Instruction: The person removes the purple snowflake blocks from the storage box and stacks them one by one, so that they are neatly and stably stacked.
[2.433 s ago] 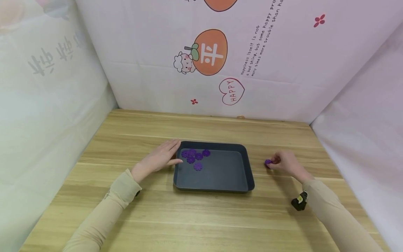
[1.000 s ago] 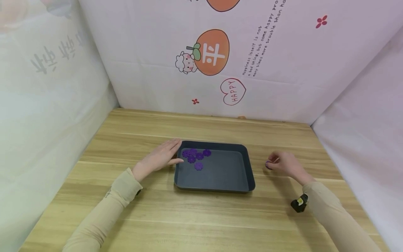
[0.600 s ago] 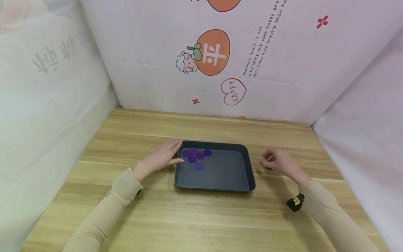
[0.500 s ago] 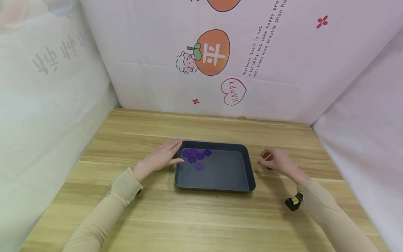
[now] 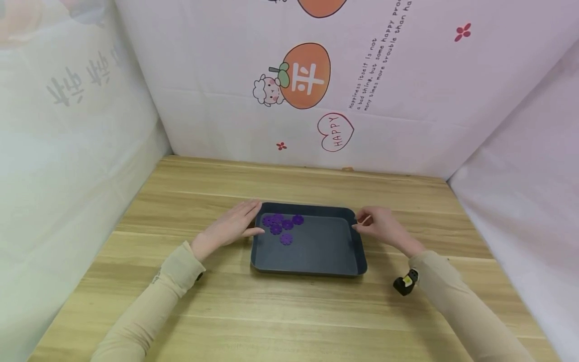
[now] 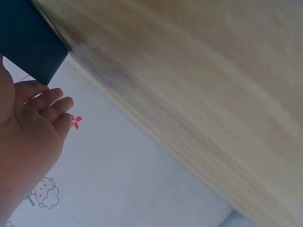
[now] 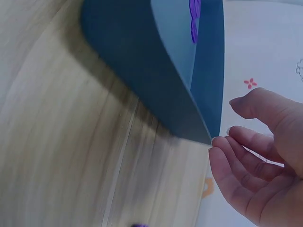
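A dark grey rectangular tray [image 5: 312, 251] sits on the table, with several purple notched, flower-shaped discs [image 5: 286, 239] in its far left part. My left hand [image 5: 226, 226] rests at the tray's left rim, fingers straight, thumb over the edge. At the opposite rim is my right hand [image 5: 380, 224], its fingertips at the far right corner. In the right wrist view the right fingers are loosely bent, the thumb stands apart, and nothing lies between them. A purple piece [image 7: 139, 225] shows at the bottom edge of that view, on the table; the head view hides it behind the right hand.
The wooden table [image 5: 271, 322] extends around the tray on all sides. A printed white cloth [image 5: 217, 120] hangs behind it, and white cloth walls close off left and right. A small black camera [image 5: 404, 282] is strapped to the right wrist.
My right hand has let go of the purple disc on the table and moved left to the tray's right rim. The left hand and the discs in the tray stay put.
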{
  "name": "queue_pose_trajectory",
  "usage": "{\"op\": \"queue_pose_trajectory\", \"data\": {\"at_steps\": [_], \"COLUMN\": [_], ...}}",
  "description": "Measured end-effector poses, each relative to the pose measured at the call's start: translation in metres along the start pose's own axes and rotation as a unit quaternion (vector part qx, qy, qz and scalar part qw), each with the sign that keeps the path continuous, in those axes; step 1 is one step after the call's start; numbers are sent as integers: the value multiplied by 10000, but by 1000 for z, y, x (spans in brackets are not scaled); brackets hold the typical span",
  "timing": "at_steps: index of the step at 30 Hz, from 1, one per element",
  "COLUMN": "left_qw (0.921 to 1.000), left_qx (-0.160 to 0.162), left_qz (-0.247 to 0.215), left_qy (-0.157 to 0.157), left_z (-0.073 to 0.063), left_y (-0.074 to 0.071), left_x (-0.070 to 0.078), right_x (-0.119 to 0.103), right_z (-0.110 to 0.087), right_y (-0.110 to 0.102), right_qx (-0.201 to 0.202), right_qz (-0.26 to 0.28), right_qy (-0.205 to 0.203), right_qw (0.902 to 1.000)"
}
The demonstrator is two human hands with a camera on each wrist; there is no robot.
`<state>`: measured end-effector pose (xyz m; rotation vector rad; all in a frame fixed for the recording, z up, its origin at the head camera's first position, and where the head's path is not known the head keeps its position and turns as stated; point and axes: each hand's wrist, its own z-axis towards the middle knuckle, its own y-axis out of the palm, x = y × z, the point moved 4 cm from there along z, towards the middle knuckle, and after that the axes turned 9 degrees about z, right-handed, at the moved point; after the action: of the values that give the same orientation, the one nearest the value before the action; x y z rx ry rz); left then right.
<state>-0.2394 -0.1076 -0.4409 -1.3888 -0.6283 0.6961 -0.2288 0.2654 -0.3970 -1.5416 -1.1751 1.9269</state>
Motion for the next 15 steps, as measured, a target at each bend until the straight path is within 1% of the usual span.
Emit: {"op": "queue_pose_trajectory", "data": {"at_steps": [5, 15], "left_qw": [10000, 10000], "left_qx": [-4, -31], "left_qz": [0, 10], "left_qy": [7, -66], "left_z": [0, 0], "left_y": [0, 1], "left_x": [0, -2], "right_x": [-8, -24], "right_z": [9, 25], "right_y": [10, 25], "right_qx": [-108, -343], "right_qz": [-81, 76], "right_qy": [-14, -55], "right_qw": [9999, 9994]}}
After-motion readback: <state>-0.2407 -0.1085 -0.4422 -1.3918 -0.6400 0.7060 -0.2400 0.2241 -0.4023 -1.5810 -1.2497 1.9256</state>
